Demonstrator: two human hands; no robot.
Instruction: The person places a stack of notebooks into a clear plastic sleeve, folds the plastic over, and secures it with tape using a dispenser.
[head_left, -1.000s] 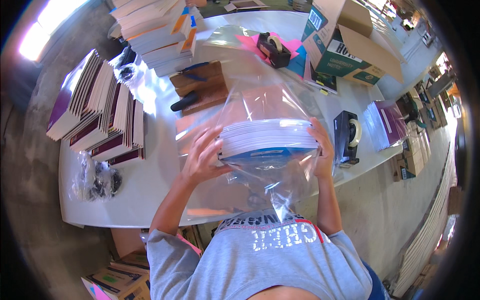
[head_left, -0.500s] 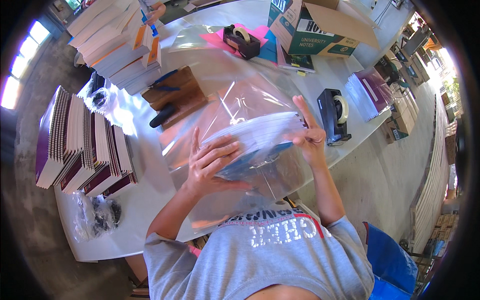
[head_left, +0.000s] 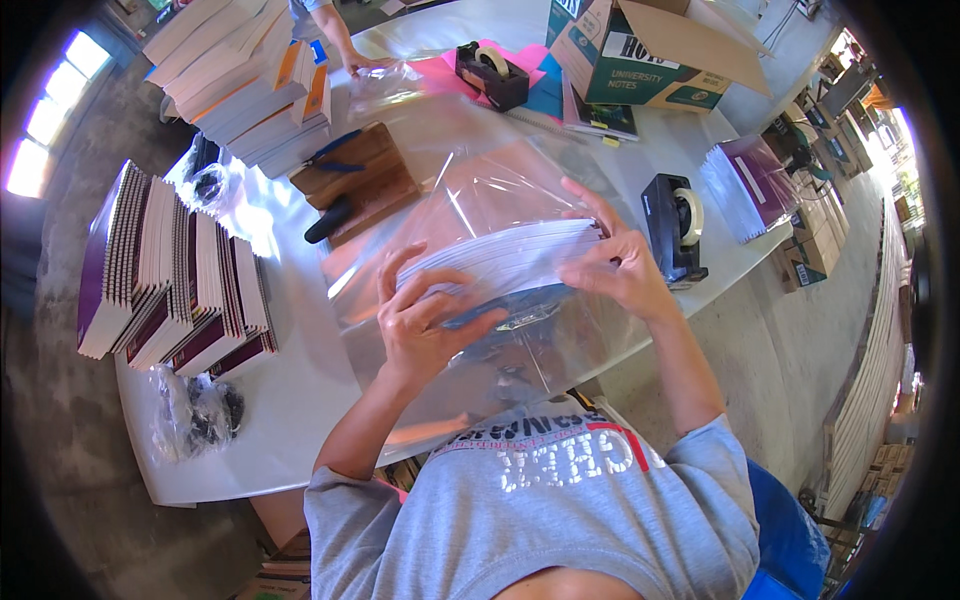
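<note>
A stack of notebooks [head_left: 505, 260], white page edges showing and a blue cover underneath, is gripped between my two hands over a clear plastic sheet [head_left: 470, 190]. My left hand [head_left: 425, 315] is closed around its left end, the thumb below and the fingers on the page edges. At the right end, my right hand [head_left: 620, 265] clasps the stack between thumb and fingers, with the forefinger pointing up along it. Orange-pink sheets show through the plastic. Just right of my right hand stands a black tape dispenser [head_left: 675, 230].
Spiral notebooks [head_left: 175, 275] stand in piles at left, near bagged black items [head_left: 195, 415]. A wooden block [head_left: 365, 190] carries pliers. Tall book stacks [head_left: 235, 85], another tape dispenser [head_left: 492, 75], a carton [head_left: 650, 60] and wrapped notebooks [head_left: 750, 185] surround me. A co-worker's hand [head_left: 360, 62] touches plastic.
My left thumb and fingers have curled further around the stack, and my right hand has shifted slightly inward. The co-worker's hand has moved from a blue tool down onto the plastic.
</note>
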